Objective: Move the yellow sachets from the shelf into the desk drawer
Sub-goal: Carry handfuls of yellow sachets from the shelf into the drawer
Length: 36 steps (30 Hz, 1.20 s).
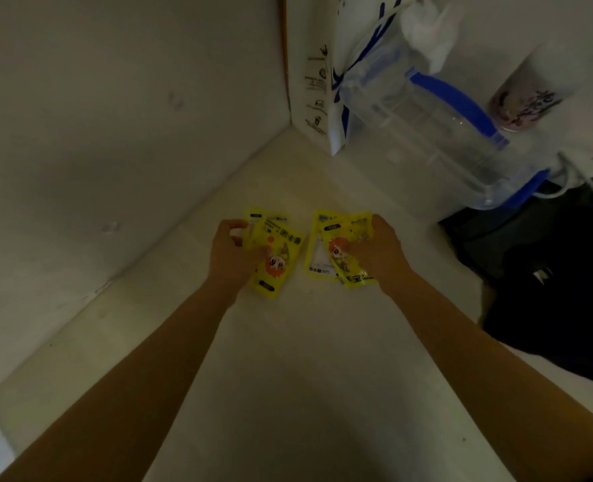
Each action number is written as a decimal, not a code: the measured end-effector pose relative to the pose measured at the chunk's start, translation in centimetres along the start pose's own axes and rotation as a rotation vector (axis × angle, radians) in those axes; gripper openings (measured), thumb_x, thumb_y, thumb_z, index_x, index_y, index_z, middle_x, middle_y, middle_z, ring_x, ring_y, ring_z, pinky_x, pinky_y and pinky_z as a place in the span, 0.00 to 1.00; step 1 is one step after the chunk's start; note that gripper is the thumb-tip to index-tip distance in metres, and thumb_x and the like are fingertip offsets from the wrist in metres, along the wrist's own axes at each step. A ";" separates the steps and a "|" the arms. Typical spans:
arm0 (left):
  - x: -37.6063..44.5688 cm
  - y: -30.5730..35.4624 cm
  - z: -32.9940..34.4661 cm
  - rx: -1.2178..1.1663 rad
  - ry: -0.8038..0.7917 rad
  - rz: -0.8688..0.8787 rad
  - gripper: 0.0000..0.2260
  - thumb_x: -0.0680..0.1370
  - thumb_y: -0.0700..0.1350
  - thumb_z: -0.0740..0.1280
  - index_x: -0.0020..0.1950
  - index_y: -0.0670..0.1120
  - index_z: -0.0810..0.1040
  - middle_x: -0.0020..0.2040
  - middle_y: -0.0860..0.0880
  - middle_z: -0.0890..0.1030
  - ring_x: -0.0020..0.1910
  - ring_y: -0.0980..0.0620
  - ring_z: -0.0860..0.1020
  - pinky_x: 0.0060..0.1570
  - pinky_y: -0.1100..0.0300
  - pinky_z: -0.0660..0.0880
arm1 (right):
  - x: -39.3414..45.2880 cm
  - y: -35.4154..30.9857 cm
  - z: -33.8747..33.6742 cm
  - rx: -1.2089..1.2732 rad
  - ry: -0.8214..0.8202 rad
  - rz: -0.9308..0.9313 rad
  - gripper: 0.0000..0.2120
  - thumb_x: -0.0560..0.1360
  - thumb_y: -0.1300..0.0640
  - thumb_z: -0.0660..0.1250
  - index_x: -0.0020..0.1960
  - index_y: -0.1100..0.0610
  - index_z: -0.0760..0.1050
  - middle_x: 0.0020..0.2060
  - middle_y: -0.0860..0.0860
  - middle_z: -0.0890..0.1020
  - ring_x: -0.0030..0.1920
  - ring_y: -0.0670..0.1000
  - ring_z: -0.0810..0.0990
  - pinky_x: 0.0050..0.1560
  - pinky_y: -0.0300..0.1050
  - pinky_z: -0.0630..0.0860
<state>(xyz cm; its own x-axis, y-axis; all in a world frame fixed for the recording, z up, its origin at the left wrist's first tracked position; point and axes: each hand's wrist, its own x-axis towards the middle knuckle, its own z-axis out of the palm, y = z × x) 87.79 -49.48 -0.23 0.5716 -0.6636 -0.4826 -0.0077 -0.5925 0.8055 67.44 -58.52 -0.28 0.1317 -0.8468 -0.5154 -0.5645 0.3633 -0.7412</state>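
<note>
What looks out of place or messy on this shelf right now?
Nothing is spilled or damaged. The yellow sachets lie askew and overlapping, under the left hand and right hand. A clear jug with blue trim lies tipped on its side at the back right.

Dim light falls on a pale shelf surface [298, 360] meeting a white wall [107, 116] at the left. Further back stand a white printed bag [317, 81] and a clear jug [437, 133] (blue-trimmed) — beside something black [548, 273].
</note>
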 end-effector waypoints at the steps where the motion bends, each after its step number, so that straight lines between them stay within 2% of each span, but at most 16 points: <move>1: -1.1 -0.7 -0.4 -0.032 -0.003 -0.017 0.27 0.67 0.36 0.76 0.61 0.49 0.70 0.46 0.47 0.79 0.38 0.50 0.78 0.31 0.61 0.72 | -0.9 0.4 0.0 0.042 -0.004 0.015 0.23 0.68 0.53 0.76 0.59 0.55 0.72 0.57 0.53 0.79 0.56 0.56 0.79 0.57 0.57 0.77; 3: -3.2 -1.9 -1.1 -0.088 0.007 -0.059 0.29 0.68 0.36 0.75 0.65 0.50 0.68 0.48 0.45 0.80 0.41 0.49 0.79 0.32 0.60 0.72 | -2.7 1.5 0.0 0.088 -0.022 0.037 0.24 0.66 0.52 0.77 0.58 0.53 0.73 0.56 0.53 0.80 0.55 0.56 0.80 0.55 0.60 0.78; 5: -5.4 -2.9 -1.7 -0.138 0.009 -0.089 0.27 0.70 0.37 0.75 0.65 0.50 0.70 0.49 0.45 0.80 0.43 0.48 0.80 0.34 0.60 0.73 | -4.6 2.5 0.0 0.117 -0.040 0.055 0.24 0.64 0.50 0.77 0.57 0.51 0.74 0.54 0.51 0.81 0.53 0.55 0.81 0.54 0.59 0.79; 9: -9.8 -5.4 -2.9 -0.160 -0.034 -0.093 0.12 0.72 0.38 0.73 0.54 0.46 0.79 0.49 0.45 0.83 0.40 0.49 0.80 0.34 0.57 0.75 | -9.7 4.3 0.2 0.170 -0.053 0.095 0.19 0.69 0.56 0.75 0.56 0.51 0.72 0.53 0.51 0.81 0.53 0.54 0.81 0.50 0.53 0.80; 12: -12.8 -7.2 -3.9 -0.194 -0.063 -0.105 0.09 0.73 0.38 0.72 0.50 0.47 0.80 0.48 0.45 0.84 0.42 0.45 0.82 0.40 0.49 0.78 | -13.7 6.1 0.8 0.205 -0.036 0.107 0.18 0.69 0.58 0.74 0.55 0.50 0.72 0.53 0.52 0.81 0.52 0.55 0.81 0.45 0.49 0.78; 19: -18.6 -11.6 -6.4 -0.230 -0.145 -0.112 0.05 0.75 0.39 0.70 0.49 0.48 0.80 0.48 0.43 0.84 0.47 0.40 0.82 0.46 0.39 0.78 | -22.6 10.1 3.4 0.272 0.103 0.153 0.16 0.70 0.63 0.72 0.49 0.46 0.71 0.48 0.49 0.81 0.50 0.54 0.81 0.51 0.54 0.80; 21: -20.1 -12.5 -7.2 -0.236 -0.179 -0.115 0.04 0.76 0.40 0.69 0.48 0.48 0.79 0.47 0.44 0.84 0.45 0.42 0.82 0.46 0.41 0.78 | -25.2 11.0 4.3 0.281 0.134 0.161 0.16 0.70 0.63 0.72 0.49 0.46 0.71 0.46 0.48 0.81 0.50 0.54 0.82 0.50 0.55 0.81; 25: -22.5 -14.4 -8.6 -0.205 -0.244 -0.083 0.03 0.76 0.42 0.69 0.49 0.46 0.79 0.46 0.44 0.84 0.42 0.44 0.83 0.43 0.45 0.80 | -30.0 12.8 6.0 0.335 0.216 0.195 0.15 0.71 0.59 0.72 0.55 0.52 0.72 0.50 0.50 0.81 0.50 0.53 0.82 0.50 0.55 0.81; 29: -24.9 -15.9 -9.0 -0.132 -0.311 -0.052 0.02 0.76 0.42 0.69 0.47 0.47 0.78 0.45 0.44 0.84 0.40 0.46 0.83 0.40 0.48 0.81 | -34.7 14.4 6.4 0.363 0.317 0.220 0.16 0.71 0.59 0.73 0.56 0.55 0.72 0.51 0.53 0.81 0.50 0.54 0.82 0.50 0.55 0.81; 32: -26.9 -16.3 -8.7 -0.094 -0.385 -0.024 0.02 0.76 0.41 0.69 0.47 0.47 0.78 0.45 0.43 0.84 0.40 0.45 0.83 0.38 0.49 0.81 | -37.9 15.7 6.2 0.426 0.369 0.224 0.15 0.72 0.59 0.72 0.55 0.54 0.71 0.48 0.51 0.81 0.47 0.51 0.81 0.41 0.46 0.80; 34: -28.1 -16.5 -8.2 -0.058 -0.429 0.009 0.03 0.76 0.41 0.69 0.49 0.45 0.78 0.46 0.43 0.84 0.42 0.44 0.83 0.40 0.46 0.81 | -39.5 16.5 5.9 0.435 0.407 0.218 0.14 0.72 0.60 0.71 0.55 0.54 0.71 0.46 0.49 0.80 0.44 0.47 0.80 0.36 0.40 0.77; 36: -29.3 -16.6 -7.5 -0.006 -0.464 0.060 0.02 0.76 0.41 0.69 0.48 0.46 0.79 0.45 0.43 0.84 0.43 0.43 0.83 0.41 0.45 0.81 | -40.9 17.4 5.6 0.450 0.440 0.229 0.15 0.73 0.60 0.71 0.56 0.53 0.70 0.47 0.49 0.80 0.44 0.46 0.80 0.35 0.40 0.77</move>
<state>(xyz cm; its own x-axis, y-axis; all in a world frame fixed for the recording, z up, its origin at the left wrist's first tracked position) 77.36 -16.75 3.09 0.1429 -0.8314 -0.5369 -0.0242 -0.5452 0.8379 56.73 -15.39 5.48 -0.3498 -0.7739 -0.5280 -0.1310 0.5985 -0.7904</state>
